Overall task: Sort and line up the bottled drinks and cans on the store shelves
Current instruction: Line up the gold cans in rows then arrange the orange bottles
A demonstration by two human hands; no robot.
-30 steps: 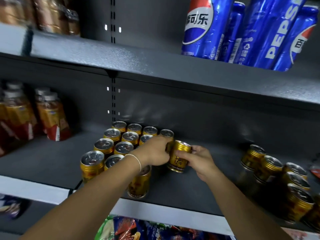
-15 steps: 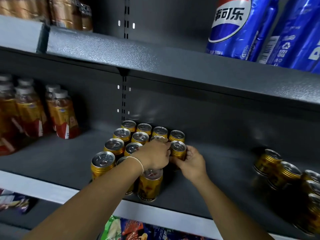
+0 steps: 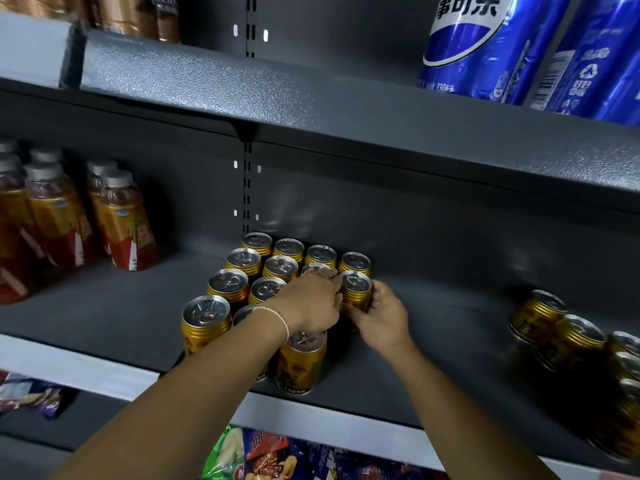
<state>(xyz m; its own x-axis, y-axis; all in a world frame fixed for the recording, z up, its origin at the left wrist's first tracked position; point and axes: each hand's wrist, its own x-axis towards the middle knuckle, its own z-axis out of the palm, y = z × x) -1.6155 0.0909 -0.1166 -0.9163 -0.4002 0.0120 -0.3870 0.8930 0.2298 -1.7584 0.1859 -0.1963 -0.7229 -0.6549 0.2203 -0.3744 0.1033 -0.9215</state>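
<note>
We face a dark grey metal shelf (image 3: 104, 306) with a pale front edge. It has a matching back panel (image 3: 415, 220) and an upper shelf (image 3: 207, 88) close overhead, which leaves little headroom for lifting anything high. Tall blue cans (image 3: 485, 46) stand at the right end of that upper shelf, and snack bags (image 3: 263, 455) fill the level below us. Brown bottles (image 3: 121, 220) with grey caps stand toward the left end of our shelf, well apart from the work.

Near the middle, against the back, a block of gold cans (image 3: 244, 259) runs in neat rows toward the front edge. The loose cans (image 3: 554, 327) at the right end look tilted and are blurred. We judge they need sorting next.

The gold can (image 3: 356, 289) we are placing sits at the block's right side, just in front of the back-right one. Our right hand (image 3: 384, 317) wraps its lower right side, and our left hand (image 3: 308, 303) closes bent fingers on its left side near the rim. Its base is hidden, so we cannot tell whether it is seated.

The left forearm crosses low over the front can (image 3: 301, 362), which stands near the front edge. Pulling that arm back carelessly could knock the can off the shelf. Letting go before the held can is flat could tip it into its neighbours.
</note>
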